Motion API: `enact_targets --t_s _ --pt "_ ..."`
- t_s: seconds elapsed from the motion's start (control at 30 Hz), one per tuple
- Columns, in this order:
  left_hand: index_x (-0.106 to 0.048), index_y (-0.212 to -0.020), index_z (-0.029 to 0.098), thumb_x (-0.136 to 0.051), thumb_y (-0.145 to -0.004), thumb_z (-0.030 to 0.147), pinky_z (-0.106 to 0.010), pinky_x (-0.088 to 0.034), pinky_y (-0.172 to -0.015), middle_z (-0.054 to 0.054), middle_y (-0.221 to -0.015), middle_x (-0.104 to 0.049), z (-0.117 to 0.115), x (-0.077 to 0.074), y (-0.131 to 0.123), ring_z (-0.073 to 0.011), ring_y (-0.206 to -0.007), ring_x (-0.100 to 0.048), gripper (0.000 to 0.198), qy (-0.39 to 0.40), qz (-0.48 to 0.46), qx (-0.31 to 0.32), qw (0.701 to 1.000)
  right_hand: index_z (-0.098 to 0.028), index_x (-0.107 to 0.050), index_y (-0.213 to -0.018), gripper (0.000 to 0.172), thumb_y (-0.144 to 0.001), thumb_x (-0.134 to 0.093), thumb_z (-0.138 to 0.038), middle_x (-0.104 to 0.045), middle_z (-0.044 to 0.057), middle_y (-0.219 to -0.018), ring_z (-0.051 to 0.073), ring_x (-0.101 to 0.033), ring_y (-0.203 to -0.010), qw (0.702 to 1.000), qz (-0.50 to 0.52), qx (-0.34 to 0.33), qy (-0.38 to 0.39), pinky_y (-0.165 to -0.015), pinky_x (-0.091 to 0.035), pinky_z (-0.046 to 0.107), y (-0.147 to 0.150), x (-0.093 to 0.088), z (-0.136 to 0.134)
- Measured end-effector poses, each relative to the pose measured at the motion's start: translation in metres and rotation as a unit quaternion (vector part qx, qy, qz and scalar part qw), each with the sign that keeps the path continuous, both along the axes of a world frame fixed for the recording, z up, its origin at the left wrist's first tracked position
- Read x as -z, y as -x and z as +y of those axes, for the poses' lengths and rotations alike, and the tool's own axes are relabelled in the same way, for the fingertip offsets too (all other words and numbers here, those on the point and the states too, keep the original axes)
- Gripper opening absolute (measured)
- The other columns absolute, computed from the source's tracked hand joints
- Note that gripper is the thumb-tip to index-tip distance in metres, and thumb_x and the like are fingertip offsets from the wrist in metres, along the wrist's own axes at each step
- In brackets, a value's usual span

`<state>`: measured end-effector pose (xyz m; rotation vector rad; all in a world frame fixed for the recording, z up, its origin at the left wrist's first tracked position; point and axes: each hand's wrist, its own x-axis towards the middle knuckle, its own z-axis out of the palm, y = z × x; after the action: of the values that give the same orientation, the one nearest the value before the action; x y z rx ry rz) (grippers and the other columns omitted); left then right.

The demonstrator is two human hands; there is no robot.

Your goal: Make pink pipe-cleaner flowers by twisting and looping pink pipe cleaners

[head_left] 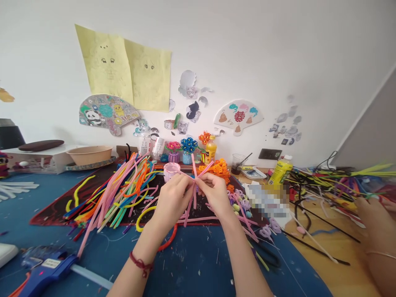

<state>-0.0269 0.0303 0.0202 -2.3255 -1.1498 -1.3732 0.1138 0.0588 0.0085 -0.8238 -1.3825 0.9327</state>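
Observation:
My left hand point(176, 193) and my right hand point(214, 190) meet in the middle of the view, fingertips pinched close together. Between them they grip several pink pipe cleaners point(194, 164) that cross like a star, with ends sticking out upward and downward. Fingers cover part of the crossing point. Just behind my left hand stands a small pink pot point(171, 170). A large heap of mixed-colour pipe cleaners point(117, 187) lies to the left of my hands. Small purple curled pieces point(244, 202) and a bunch of orange pipe-cleaner shapes point(220, 168) are at the right.
A blue glue gun point(49, 268) lies at front left. Pipe-cleaner flowers in pots point(187, 156) and a yellow bottle point(210, 150) line the wall. Another yellow bottle point(281, 171) stands at right. A co-worker's hand point(373, 218) is among pipe cleaners on the wooden table point(321, 272).

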Motion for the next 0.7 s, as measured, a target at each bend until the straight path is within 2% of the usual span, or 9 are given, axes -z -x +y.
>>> enact_targets --t_s 0.13,0.23,0.3,0.37,0.4,0.5,0.6,0.63,0.7 --pt "-0.054 -0.071 0.017 -0.038 -0.094 0.012 -0.029 -0.038 -0.058 -0.005 -0.071 -0.057 -0.004 0.0 0.002 -0.0173 -0.065 -0.048 0.028 -0.109 0.186 -0.024 0.976 -0.017 -0.062 -0.063 0.028 -0.069 -0.073 -0.042 -0.054 -0.003 -0.051 0.011 -0.049 -0.044 1.0 -0.004 0.002 0.012 -0.044 -0.038 0.024 0.001 0.002 0.0" --pt "-0.055 -0.072 0.017 -0.034 -0.094 0.008 -0.029 -0.038 -0.058 -0.005 -0.071 -0.057 -0.006 -0.001 0.001 -0.0167 -0.064 -0.049 0.031 -0.135 0.216 -0.009 0.967 -0.017 -0.061 -0.062 0.03 -0.068 -0.073 -0.043 -0.055 -0.003 -0.052 0.011 -0.048 -0.044 1.0 0.012 -0.014 0.02 -0.043 -0.037 0.023 0.002 0.001 -0.001" --pt "-0.056 -0.072 0.017 -0.038 -0.094 0.012 -0.028 -0.039 -0.06 -0.004 -0.069 -0.058 -0.005 -0.001 0.0 -0.0159 -0.064 -0.05 0.029 -0.098 0.15 0.007 0.984 -0.017 -0.061 -0.063 0.031 -0.068 -0.074 -0.044 -0.055 -0.003 -0.052 0.011 -0.048 -0.044 0.999 0.027 -0.015 0.021 -0.043 -0.038 0.023 0.001 0.0 -0.001" --pt "-0.06 -0.073 0.017 -0.047 -0.092 0.022 -0.026 -0.04 -0.058 -0.002 -0.066 -0.059 -0.002 -0.001 -0.001 -0.0145 -0.061 -0.052 0.023 -0.002 0.008 0.016 1.0 -0.017 -0.063 -0.065 0.03 -0.068 -0.074 -0.044 -0.056 -0.002 -0.053 0.012 -0.049 -0.046 0.999 0.041 -0.013 0.015 -0.044 -0.039 0.023 0.0 -0.001 -0.001" --pt "-0.062 -0.074 0.017 -0.052 -0.09 0.027 -0.025 -0.04 -0.057 -0.002 -0.066 -0.061 0.0 -0.001 -0.002 -0.0139 -0.06 -0.053 0.021 0.06 -0.078 0.029 0.995 -0.017 -0.064 -0.067 0.029 -0.068 -0.073 -0.044 -0.057 -0.002 -0.054 0.012 -0.051 -0.048 0.999 0.048 -0.015 0.011 -0.045 -0.04 0.024 0.0 -0.002 -0.001" --pt "-0.066 -0.075 0.015 -0.064 -0.08 0.038 -0.023 -0.04 -0.051 -0.002 -0.064 -0.064 0.004 -0.002 -0.003 -0.0125 -0.055 -0.054 0.024 0.243 -0.296 0.101 0.918 -0.017 -0.066 -0.072 0.026 -0.07 -0.073 -0.042 -0.062 -0.001 -0.06 0.014 -0.056 -0.053 0.997 0.063 -0.032 0.002 -0.05 -0.044 0.025 -0.002 -0.003 0.0" --pt "-0.067 -0.073 0.013 -0.071 -0.072 0.042 -0.021 -0.037 -0.047 -0.001 -0.06 -0.061 0.005 -0.004 -0.004 -0.0097 -0.048 -0.048 0.029 0.344 -0.389 0.147 0.842 -0.018 -0.067 -0.074 0.025 -0.07 -0.073 -0.042 -0.064 0.0 -0.064 0.014 -0.057 -0.054 0.997 0.067 -0.037 0.002 -0.052 -0.044 0.026 -0.003 -0.004 0.0" --pt "-0.067 -0.072 0.013 -0.071 -0.071 0.043 -0.021 -0.036 -0.046 -0.001 -0.059 -0.06 0.004 -0.005 -0.004 -0.009 -0.047 -0.046 0.03 0.36 -0.396 0.151 0.831 -0.018 -0.067 -0.074 0.025 -0.07 -0.073 -0.042 -0.064 0.0 -0.063 0.014 -0.057 -0.054 0.997 0.068 -0.035 0.003 -0.051 -0.044 0.026 -0.003 -0.004 0.0" --pt "-0.068 -0.07 0.013 -0.07 -0.073 0.045 -0.021 -0.035 -0.046 -0.001 -0.059 -0.061 0.003 -0.008 -0.003 -0.0084 -0.046 -0.045 0.032 0.361 -0.39 0.144 0.835 -0.018 -0.068 -0.075 0.025 -0.071 -0.073 -0.042 -0.064 0.0 -0.063 0.014 -0.056 -0.054 0.997 0.065 -0.03 0.007 -0.051 -0.044 0.026 -0.003 -0.005 -0.001"
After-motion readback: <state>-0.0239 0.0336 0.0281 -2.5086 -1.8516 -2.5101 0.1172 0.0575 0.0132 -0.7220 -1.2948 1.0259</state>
